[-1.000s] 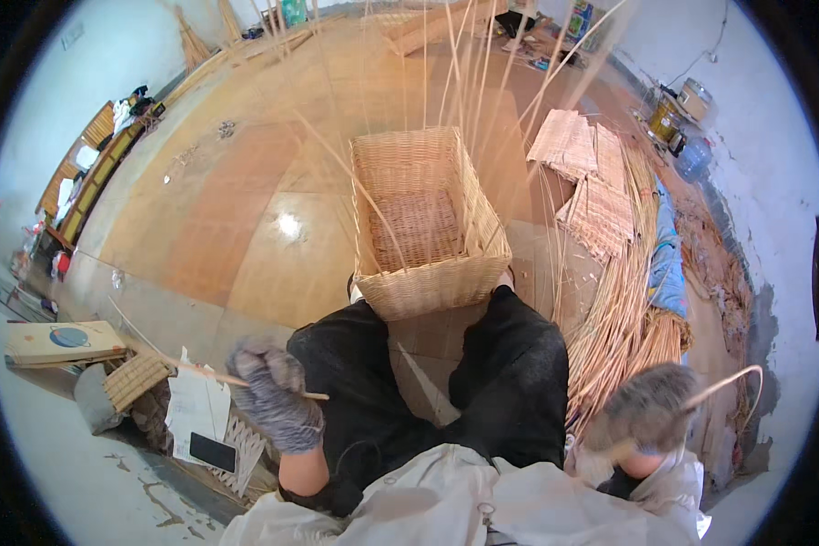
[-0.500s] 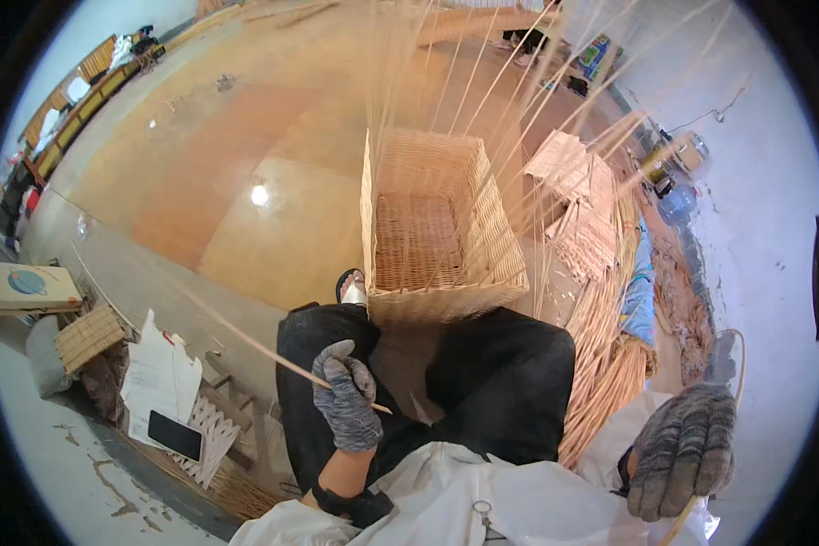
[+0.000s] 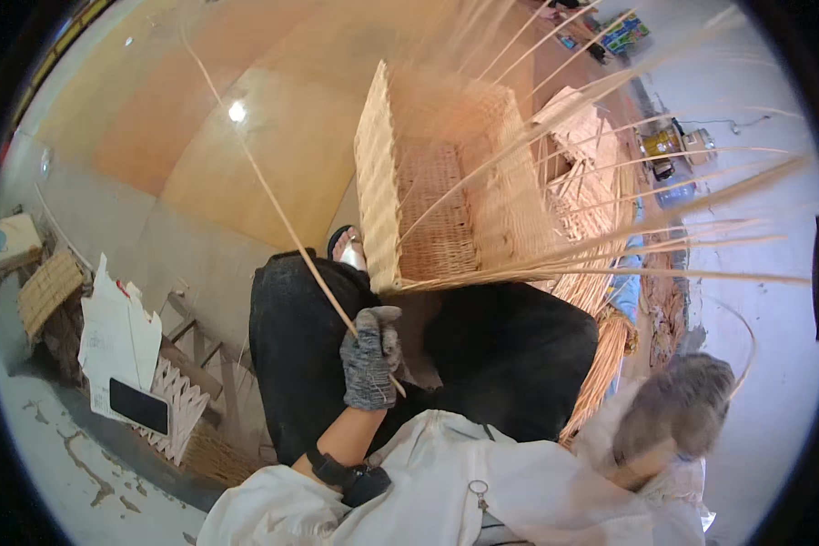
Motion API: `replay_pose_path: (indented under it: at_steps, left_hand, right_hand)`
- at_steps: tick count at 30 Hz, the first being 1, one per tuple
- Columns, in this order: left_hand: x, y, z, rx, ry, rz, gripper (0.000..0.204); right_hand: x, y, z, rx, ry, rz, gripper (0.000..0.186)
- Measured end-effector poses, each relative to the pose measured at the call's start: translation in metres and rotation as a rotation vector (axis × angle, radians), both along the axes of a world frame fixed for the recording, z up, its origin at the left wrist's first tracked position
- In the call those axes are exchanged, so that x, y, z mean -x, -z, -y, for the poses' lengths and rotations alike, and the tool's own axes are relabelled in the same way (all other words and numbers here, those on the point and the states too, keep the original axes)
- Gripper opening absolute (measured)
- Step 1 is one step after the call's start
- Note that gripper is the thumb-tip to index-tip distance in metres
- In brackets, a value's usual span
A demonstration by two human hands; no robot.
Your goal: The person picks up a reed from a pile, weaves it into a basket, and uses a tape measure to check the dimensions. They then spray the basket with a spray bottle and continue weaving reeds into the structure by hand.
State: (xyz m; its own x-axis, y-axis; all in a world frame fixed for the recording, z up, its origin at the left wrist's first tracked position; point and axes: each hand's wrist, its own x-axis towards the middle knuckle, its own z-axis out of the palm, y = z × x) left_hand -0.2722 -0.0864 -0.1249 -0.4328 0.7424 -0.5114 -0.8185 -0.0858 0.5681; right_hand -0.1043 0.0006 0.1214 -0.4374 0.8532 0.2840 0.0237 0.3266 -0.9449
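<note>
My left hand (image 3: 370,359), in a grey knit glove, is closed around a long pale wicker cane (image 3: 287,218) that slants up to the far left. My right hand (image 3: 673,405), also gloved, is at the lower right beside the white garment and smeared by motion. A thin wicker strand (image 3: 753,341) curves out of it, appearing gripped there. Between my knees and beyond stands an open rectangular wicker basket (image 3: 378,182), tilted, its inside facing up. Long loose canes (image 3: 646,271) fan from its rim toward the right, some blurred.
At right lie a bundle of canes (image 3: 601,364) and woven flat pieces (image 3: 587,196) by the wall. On the left are a phone (image 3: 139,406) on white card (image 3: 118,337), a woven piece (image 3: 49,293) and a box (image 3: 9,244). Orange and tan sheets (image 3: 255,173) cover the floor.
The basket has tilted and its loose canes have swung to the right. The cane in my left hand stands steeper. My right hand has moved slightly upward. The whole view has shifted.
</note>
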Motion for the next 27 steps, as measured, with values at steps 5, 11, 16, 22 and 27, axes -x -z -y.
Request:
replay_pose_path:
  at_steps: [5,11,16,22,27]
  left_hand:
    - [0.004,0.002,0.002,0.084,0.167,0.19,0.04]
    - [0.0,-0.03,-0.012,-0.26,0.097,-0.86,0.028]
    - [-0.013,-0.056,-0.013,-0.336,0.39,-1.289,0.045]
    - [-0.022,-0.075,-0.014,-0.428,0.342,-1.554,0.048]
    - [-0.019,-0.081,-0.006,-0.386,0.331,-1.574,0.046]
  right_hand:
    - [0.035,0.052,-0.006,0.039,-0.166,0.379,0.019]
    - [0.052,0.099,0.003,0.057,-0.147,0.613,0.013]
    - [0.067,0.052,0.021,-0.263,-0.272,0.937,0.011]
    - [0.066,0.026,0.04,-0.152,-0.135,0.976,0.025]
    - [0.053,0.039,0.035,-0.152,-0.254,1.096,0.029]
